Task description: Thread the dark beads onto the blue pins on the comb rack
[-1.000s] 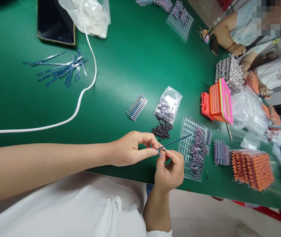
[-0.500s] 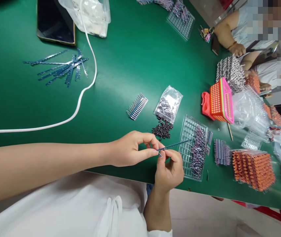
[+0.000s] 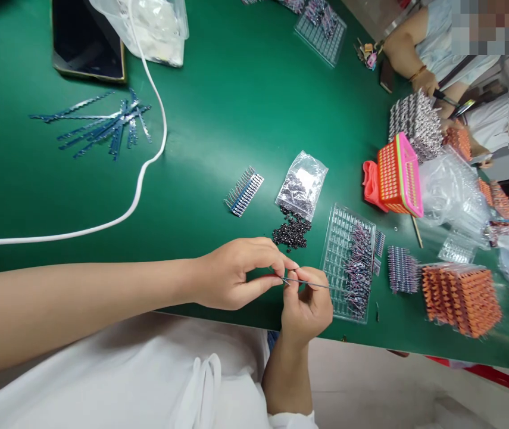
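Observation:
My left hand [image 3: 231, 274] reaches in from the left, thumb and fingertips pinched at one end of a thin dark blue strip [image 3: 317, 285]. Meeting it at the fingertips, my right hand [image 3: 306, 307] is closed in a pinch at the same end. The strip runs rightward over the right hand, towards a clear tray [image 3: 338, 256] partly filled with small wired parts [image 3: 359, 274]. Whatever tiny piece sits between the fingertips is too small to make out. Just beyond the hands lies a pile of small black beads [image 3: 292, 231], beside a clear bag [image 3: 303, 185] of them.
A strip with a row of wired pieces [image 3: 245, 192] lies ahead. Loose blue strips [image 3: 111, 125], a phone [image 3: 87, 42] and a white cable [image 3: 140, 185] are left. Baskets [image 3: 399, 176] and stacked orange parts [image 3: 459, 298] stand right; a co-worker's hand [image 3: 424, 80] is beyond.
The blue strip has swung down at its free end and now crosses over my right hand. Both hands stay pinched together. The view has shifted slightly.

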The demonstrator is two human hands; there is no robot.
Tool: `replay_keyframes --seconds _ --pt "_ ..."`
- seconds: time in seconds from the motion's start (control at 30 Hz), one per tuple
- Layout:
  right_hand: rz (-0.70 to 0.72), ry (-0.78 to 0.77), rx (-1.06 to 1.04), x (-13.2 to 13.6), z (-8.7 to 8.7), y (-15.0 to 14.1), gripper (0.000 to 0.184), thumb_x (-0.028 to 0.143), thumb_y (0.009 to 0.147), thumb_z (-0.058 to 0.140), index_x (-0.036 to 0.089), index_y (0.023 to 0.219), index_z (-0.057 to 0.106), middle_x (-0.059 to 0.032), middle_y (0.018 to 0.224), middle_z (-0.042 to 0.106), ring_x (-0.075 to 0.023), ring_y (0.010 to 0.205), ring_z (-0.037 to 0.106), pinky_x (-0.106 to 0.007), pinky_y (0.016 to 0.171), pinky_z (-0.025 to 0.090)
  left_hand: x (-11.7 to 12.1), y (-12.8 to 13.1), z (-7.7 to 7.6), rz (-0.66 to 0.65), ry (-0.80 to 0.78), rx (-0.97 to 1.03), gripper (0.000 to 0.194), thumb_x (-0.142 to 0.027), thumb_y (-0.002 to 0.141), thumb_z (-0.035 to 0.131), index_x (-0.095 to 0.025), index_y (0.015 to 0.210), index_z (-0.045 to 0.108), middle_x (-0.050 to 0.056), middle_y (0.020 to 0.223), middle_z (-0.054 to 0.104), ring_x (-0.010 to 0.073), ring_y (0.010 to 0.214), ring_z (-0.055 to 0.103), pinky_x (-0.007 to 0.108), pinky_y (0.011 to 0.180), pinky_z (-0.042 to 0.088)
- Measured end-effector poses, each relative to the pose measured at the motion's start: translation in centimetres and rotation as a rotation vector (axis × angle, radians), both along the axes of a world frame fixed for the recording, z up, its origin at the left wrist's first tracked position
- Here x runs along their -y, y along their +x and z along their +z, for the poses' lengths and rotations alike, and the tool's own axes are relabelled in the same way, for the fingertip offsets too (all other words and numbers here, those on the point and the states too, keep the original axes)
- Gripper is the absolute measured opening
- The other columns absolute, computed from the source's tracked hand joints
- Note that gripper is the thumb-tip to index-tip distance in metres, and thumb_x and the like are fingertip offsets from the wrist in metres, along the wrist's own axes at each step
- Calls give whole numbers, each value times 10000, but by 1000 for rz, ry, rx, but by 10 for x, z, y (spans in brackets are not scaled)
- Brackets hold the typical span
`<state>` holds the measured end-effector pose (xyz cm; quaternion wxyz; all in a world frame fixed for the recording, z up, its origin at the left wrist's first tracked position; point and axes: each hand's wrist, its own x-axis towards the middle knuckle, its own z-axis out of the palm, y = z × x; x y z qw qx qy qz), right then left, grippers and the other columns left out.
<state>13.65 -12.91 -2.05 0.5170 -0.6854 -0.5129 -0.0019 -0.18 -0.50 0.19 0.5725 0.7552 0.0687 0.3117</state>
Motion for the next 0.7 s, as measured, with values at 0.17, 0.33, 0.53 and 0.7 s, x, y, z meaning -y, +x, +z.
replay_keyframes --seconds 0.17,0.33,0.53,0.7 --pt "26 25 15 0 -1 1 203 73 830 671 217 968 633 -7 832 643 -133 742 619 -281 618 541 0 0 -2 6 7 -11 108 -96 880 550 -175 925 609 110 1064 743 185 895 662 334 809 544" --pt "1 -6 107 1 1 2 202 85 838 673 221 980 626 -12 844 661 -131 751 638 -263 601 543 0 0 -1 1 -12 -76 86 -109 884 562 -174 918 606 95 1077 741 181 928 665 328 835 541" --pt "12 -38 248 -2 1 5 226 68 839 668 202 1016 623 -30 865 679 -129 766 638 -251 609 542 -3 1 -1 -3 45 -129 83 -115 897 541 -156 915 610 118 1016 736 204 954 667 337 815 532" --pt "64 -56 200 -3 0 7 223 70 846 647 213 1012 610 -24 863 661 -131 777 627 -248 596 532 -4 0 -2 -33 96 -156 78 -116 901 537 -153 908 605 117 961 732 206 972 670 328 815 528"
